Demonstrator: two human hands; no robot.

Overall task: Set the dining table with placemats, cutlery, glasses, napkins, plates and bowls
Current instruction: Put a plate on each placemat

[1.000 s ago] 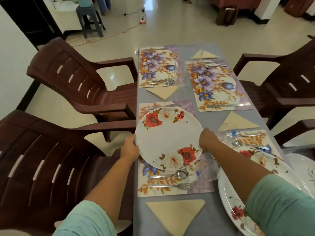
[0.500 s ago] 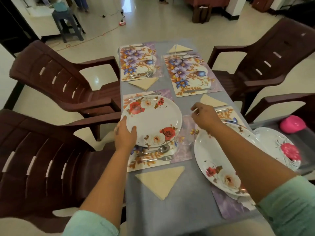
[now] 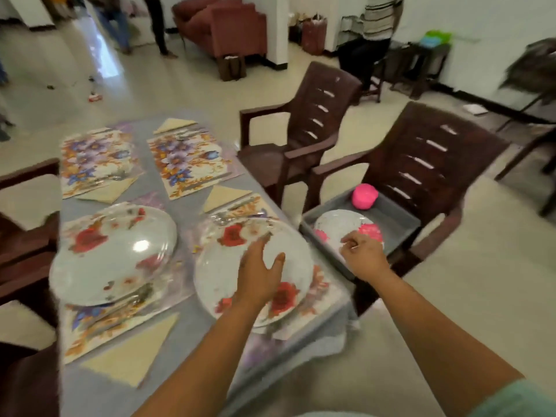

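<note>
Since a sec ago the view has swung right, twd the grey bin (image 3: 403, 228) on the near brown chair (image 3: 421, 164). The rose plate (image 3: 117, 251) both hands were lowering now sits on its placemat (image 3: 99, 329), well left of the left hand (image 3: 259, 270), and nobody touches it. So that setting has its plate; two near places look plated, two far mats (image 3: 96, 158) don't yet.

Left hand is off it: fingers spread flat, hovering over or resting on the 2nd plate (image 3: 249, 266) – can't tell which, too blurred. Right hand (image 3: 362, 251) has left the table and reaches to the bin, fingers loosely curled, holding nothing, at the rim of a pink-flowered plate (image 3: 340, 225) lying inside. Prob. next pick-up, for a far mat.

Beyond the right hand: pink bowl-like thing (image 3: 365, 196) in the bin's far corner.

Table (image 3: 192, 368) has a grey cloth, folded napkins (image 3: 132, 353) by each mat, cutlery partly hidden. Room: tiled floor, maroon sofa, ppl standing far back.
</note>
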